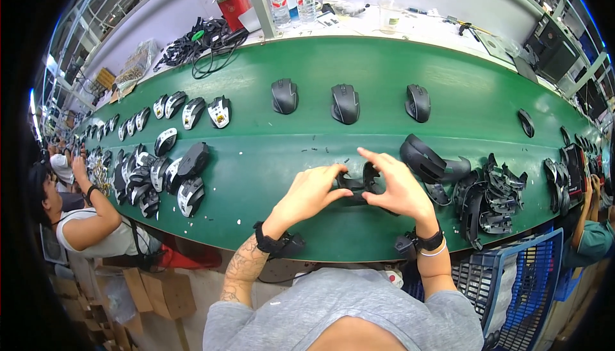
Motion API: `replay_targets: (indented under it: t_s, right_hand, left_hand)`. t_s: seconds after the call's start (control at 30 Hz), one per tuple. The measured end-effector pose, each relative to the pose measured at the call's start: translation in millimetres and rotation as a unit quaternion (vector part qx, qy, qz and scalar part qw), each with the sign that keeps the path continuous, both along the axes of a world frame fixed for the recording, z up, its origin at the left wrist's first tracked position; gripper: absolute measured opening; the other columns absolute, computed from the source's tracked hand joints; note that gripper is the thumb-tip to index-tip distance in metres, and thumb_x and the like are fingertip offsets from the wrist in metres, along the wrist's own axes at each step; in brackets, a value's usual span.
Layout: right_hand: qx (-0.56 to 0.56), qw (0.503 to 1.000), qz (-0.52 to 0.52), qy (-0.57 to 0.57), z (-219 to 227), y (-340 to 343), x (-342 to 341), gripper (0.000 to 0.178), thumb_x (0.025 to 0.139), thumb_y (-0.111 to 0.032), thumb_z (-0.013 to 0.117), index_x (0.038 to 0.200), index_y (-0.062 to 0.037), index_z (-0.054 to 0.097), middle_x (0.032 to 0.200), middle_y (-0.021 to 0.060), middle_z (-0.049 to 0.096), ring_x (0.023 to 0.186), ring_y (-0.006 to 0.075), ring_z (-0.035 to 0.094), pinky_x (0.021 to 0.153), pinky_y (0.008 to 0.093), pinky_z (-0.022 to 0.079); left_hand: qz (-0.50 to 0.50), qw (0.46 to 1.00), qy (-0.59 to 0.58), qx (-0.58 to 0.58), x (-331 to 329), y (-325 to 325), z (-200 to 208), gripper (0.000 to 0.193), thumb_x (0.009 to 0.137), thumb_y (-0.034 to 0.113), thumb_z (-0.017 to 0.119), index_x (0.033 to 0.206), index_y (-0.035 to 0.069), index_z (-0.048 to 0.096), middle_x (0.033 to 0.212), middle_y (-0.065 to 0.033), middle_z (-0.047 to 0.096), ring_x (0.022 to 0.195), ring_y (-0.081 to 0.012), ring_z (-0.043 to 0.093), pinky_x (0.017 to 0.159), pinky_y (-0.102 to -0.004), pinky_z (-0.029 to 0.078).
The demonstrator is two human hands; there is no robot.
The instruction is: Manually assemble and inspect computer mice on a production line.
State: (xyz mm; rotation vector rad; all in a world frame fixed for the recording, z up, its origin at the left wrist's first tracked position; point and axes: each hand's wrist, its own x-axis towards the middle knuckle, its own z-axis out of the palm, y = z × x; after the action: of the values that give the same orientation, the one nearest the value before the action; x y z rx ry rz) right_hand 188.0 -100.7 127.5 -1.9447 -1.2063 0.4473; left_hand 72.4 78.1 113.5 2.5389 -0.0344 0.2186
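My left hand (309,192) and my right hand (402,189) meet over the near middle of the green table. Between them they grip a black plastic mouse shell piece (351,183), thumbs and fingers at its two sides. Parts of the piece are hidden by the fingers. To the right of my right hand lie curved black mouse covers (423,159), and beyond them a heap of black plastic shell parts (493,197). Several tiny dark bits (314,149) are scattered on the table just past my hands.
Three black mice (346,104) stand in a row farther back on the green table (256,133). Left lie a pile of mice (144,175) and several with white insides showing (219,112). A blue crate (528,293) stands at the near right. Co-workers sit on both sides.
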Motion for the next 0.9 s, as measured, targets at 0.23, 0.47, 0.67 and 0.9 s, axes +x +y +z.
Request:
replay_targets:
  t_s: [0.23,0.47,0.67,0.9]
  right_hand:
    - [-0.175,0.96,-0.158,-0.15,-33.9,-0.8,1.4,0.084,0.059,-0.012,0.078,0.133,-0.0027,0.038,0.112,0.0168,0.052,0.105,0.0308,0.048,0.093,0.0379,0.04]
    - [0.184,0.972,-0.049,0.137,-29.8,26.1,-22.2,0.082,0.068,-0.021,0.078,0.135,-0.0024,0.036,0.128,0.0144,0.044,0.113,0.0263,0.048,0.097,0.0409,0.038]
    - [0.336,0.916,-0.101,0.196,-45.3,39.8,-40.8,0.074,0.07,-0.009,0.072,0.134,-0.0012,0.037,0.111,0.0123,0.05,0.107,0.0236,0.052,0.093,0.0372,0.043]
    - [0.222,0.958,-0.166,-0.073,-38.3,42.7,-38.5,0.072,0.062,-0.002,0.066,0.13,-0.0007,0.042,0.109,0.015,0.049,0.098,0.0275,0.054,0.085,0.0357,0.045]
  left_hand:
    - [0.13,0.97,-0.041,-0.203,-15.7,43.1,-7.6,0.036,0.08,0.017,0.069,0.11,0.002,0.055,0.075,-0.0066,0.06,0.069,-0.0143,0.057,0.065,-0.0279,0.047]
    - [0.107,0.797,-0.043,-0.593,-26.7,12.2,-37.4,0.034,0.091,0.02,0.056,0.119,0.002,0.051,0.097,-0.0047,0.06,0.086,-0.0096,0.056,0.078,-0.0241,0.047]
    - [0.076,0.803,-0.036,-0.59,-22.0,0.7,-51.7,0.037,0.092,0.022,0.054,0.124,0.003,0.047,0.118,-0.0062,0.053,0.108,-0.0137,0.051,0.093,-0.0277,0.039]
    - [0.113,0.904,-0.185,-0.368,-12.8,-6.1,-29.6,0.021,0.088,0.02,0.055,0.097,0.001,0.06,0.12,-0.0131,0.051,0.113,-0.0252,0.048,0.096,-0.0365,0.035]
